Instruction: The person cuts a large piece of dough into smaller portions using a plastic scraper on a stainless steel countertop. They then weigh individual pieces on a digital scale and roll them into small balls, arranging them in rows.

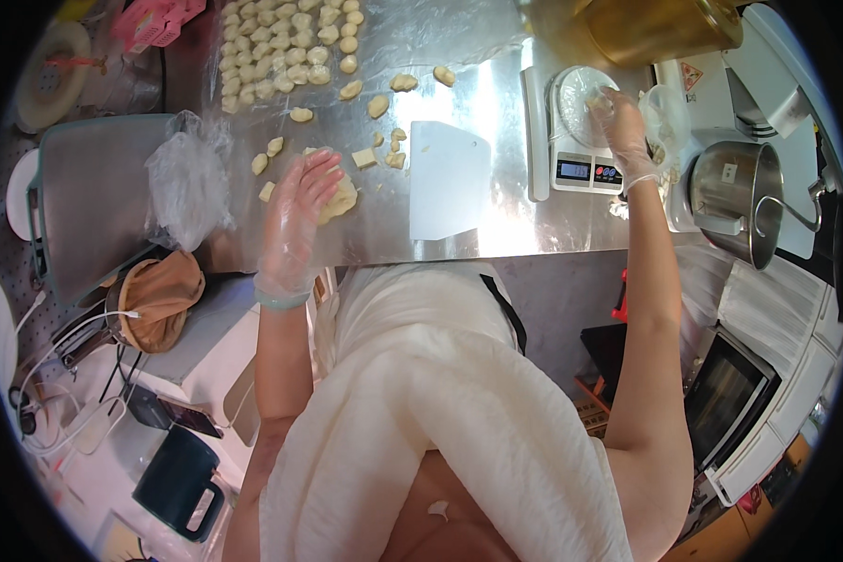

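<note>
My left hand (298, 204), in a clear plastic glove, rests over a lump of pale dough (340, 202) on the steel table, fingers extended. My gloved right hand (615, 118) is over the plastic-covered pan of a white digital kitchen scale (579, 105), its fingertips at a small piece of dough (594, 104); whether they grip it cannot be told. Between the hands lies a white plastic dough scraper (451, 181). Small dough pieces (378, 106) and a squarish pale block (364, 158) are scattered nearby. Rows of dough balls (274, 53) sit on plastic at the back.
A crumpled clear plastic bag (190, 183) and a grey translucent board (105, 197) stand at the left. A white bar (535, 133) lies beside the scale. Right of it are a clear plastic container (664, 116) and a steel mixer bowl (737, 197). A gold-coloured pot (664, 31) stands behind.
</note>
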Motion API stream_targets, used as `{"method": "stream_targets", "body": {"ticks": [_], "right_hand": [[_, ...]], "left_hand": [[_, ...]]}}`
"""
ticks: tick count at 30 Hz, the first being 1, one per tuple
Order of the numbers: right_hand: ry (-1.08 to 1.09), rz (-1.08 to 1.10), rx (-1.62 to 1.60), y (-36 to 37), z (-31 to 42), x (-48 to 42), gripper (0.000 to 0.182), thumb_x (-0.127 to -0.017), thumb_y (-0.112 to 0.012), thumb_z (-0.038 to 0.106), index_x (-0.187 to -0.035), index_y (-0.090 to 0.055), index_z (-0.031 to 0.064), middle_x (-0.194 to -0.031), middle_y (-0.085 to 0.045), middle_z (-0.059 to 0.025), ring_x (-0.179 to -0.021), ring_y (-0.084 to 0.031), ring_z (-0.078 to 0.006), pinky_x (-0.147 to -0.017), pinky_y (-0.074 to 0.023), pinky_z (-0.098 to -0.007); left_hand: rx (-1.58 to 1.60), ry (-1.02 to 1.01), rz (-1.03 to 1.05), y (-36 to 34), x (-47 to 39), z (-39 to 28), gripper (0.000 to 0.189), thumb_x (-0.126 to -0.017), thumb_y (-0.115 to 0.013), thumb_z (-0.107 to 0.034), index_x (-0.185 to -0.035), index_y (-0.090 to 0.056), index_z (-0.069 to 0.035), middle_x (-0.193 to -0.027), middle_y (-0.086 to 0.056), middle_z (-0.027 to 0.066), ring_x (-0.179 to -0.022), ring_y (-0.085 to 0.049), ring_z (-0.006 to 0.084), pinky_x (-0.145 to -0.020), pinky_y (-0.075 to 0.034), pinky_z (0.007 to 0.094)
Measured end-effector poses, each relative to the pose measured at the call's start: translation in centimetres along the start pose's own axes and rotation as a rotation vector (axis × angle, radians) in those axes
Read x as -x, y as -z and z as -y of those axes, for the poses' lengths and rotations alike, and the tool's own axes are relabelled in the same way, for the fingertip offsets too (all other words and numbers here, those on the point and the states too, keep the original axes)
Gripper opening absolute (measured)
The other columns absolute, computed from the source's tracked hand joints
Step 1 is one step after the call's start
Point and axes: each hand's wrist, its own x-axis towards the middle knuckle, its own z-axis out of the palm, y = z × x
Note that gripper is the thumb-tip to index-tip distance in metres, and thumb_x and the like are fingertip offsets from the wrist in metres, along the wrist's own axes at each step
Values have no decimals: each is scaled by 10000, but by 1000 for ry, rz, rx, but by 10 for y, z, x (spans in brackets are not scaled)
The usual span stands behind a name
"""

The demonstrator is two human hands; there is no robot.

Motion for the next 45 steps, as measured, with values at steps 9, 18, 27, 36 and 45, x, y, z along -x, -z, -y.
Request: {"method": "stream_targets", "body": {"ticks": [9, 18, 27, 36, 45], "right_hand": [[-33, 158, -480, 16, 130, 22, 300, -755, -674, 75, -1045, -624, 17, -916, -660, -126, -805, -635, -222, -725, -507, -308], [474, 302, -855, -17, 303, 89, 260, -734, -671, 48, -985, -607, 25, -907, -629, -127, -886, -606, -260, -775, -481, -360], [182, 277, -378, -66, 194, 68, 170, -765, -610, 57, -925, -627, 5, -889, -602, -165, -821, -591, -318, -741, -477, -389], [350, 317, -266, -116, 214, 77, 92, -774, -559, 52, -838, -611, 11, -859, -549, -152, -806, -561, -330, -709, -472, -406], [587, 409, -377, -110, 268, 101, 40, -721, -551, 22, -749, -577, 11, -816, -545, -143, -805, -568, -305, -706, -487, -377]], "left_hand": [[-4, 94, 20, -18, 1, 12, 459, -958, -412, -348, -1221, -456, 25, -1195, -535, 144, -1054, -544, 215, -925, -420, 329], [232, 245, -136, -26, -12, 23, 353, -925, -502, -378, -972, -544, -31, -847, -540, 65, -748, -542, 140, -659, -476, 259], [266, 210, -146, -7, 2, 8, 384, -944, -490, -319, -617, -392, -143, -507, -319, -40, -408, -272, 47, -390, -216, 189], [298, 101, -161, 3, -3, 5, 347, -947, -473, -285, -648, -388, -131, -542, -330, -29, -452, -304, 69, -429, -263, 212], [375, 127, -289, 14, 2, 8, 213, -919, -519, -258, -894, -548, -49, -866, -560, 80, -658, -463, 111, -584, -397, 226]]}}
